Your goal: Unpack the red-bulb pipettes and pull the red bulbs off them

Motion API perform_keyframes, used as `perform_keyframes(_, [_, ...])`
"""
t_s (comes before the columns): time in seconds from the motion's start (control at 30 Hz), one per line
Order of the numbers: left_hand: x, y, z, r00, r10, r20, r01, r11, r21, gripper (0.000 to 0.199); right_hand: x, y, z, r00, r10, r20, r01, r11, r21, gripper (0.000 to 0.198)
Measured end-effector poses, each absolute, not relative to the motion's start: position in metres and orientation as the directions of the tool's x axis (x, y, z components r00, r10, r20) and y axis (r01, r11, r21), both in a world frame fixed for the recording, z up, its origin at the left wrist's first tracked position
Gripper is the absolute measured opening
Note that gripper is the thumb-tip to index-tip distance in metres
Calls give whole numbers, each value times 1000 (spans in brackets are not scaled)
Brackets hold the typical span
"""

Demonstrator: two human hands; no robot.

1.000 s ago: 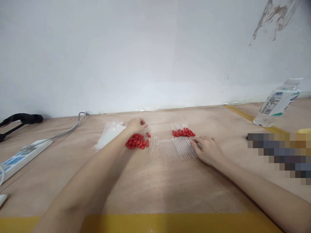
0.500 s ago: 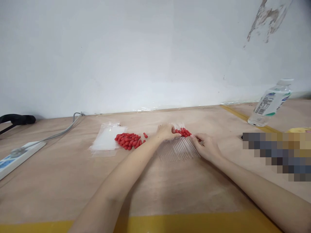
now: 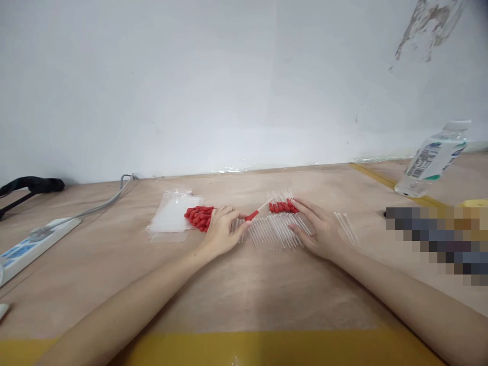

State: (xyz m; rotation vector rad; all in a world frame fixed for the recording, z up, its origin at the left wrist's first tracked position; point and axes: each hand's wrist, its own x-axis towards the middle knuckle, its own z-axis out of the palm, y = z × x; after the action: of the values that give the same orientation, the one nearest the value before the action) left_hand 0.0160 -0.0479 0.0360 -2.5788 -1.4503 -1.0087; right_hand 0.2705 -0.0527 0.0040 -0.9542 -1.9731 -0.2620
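My left hand (image 3: pixel 224 229) pinches the red rubber bulb of a dropper (image 3: pixel 253 215), whose thin clear tube points up and to the right. Close beside that hand lies a pile of red rubber bulbs (image 3: pixel 197 217), partly hidden by my fingers. My right hand (image 3: pixel 318 229) spreads thumb and index finger over the right end of a line of red bulbs (image 3: pixel 281 207), the fingertip at the last ones. Below that line, clear thin tubes (image 3: pixel 269 233) lie side by side. A few more clear tubes (image 3: pixel 346 229) show to the right of my right hand.
Clear plastic bags (image 3: pixel 173 213) are stacked left of the bulb pile. Further left is a white power strip (image 3: pixel 41 244) with a grey cable (image 3: pixel 102 206). A labelled bottle (image 3: pixel 432 160) stands at the back right. Yellow tape (image 3: pixel 244 351) runs along the front.
My left hand has moved left from the red bulbs among the tubes and now holds a dropper. My right hand has shifted slightly, its fingers opening out over the bulbs. The view has shifted a little.
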Motion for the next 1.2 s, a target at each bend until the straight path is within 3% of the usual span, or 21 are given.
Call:
perform_keyframes(0.13, [-11,-76,24,490,698,522,702,-671,238,18,257,-62,6,-565,408,717,626,778,51,53])
perform_keyframes(0.23, [-16,-85,16,540,661,521,659,-717,226,17,248,-67,2,-671,364,646,567,814,129,46])
perform_keyframes(0.43, [-8,-90,11,574,632,520,617,-752,232,16,236,-70,-5,-691,343,636,500,863,78,28])
perform_keyframes(0.6, [8,-92,11,599,573,559,573,-794,201,39,232,-72,-4,-703,340,625,452,892,24,26])
perform_keyframes(0.8, [20,-92,4,622,490,611,560,-824,90,12,228,-73,-6,-716,314,623,402,916,0,19])
perform_keyframes(1.03, [19,-95,5,661,448,602,520,-852,61,10,225,-78,-6,-684,251,685,342,940,-2,15])
perform_keyframes(1.2, [18,-97,7,655,464,597,517,-851,94,11,228,-81,-3,-696,198,690,334,940,68,13])
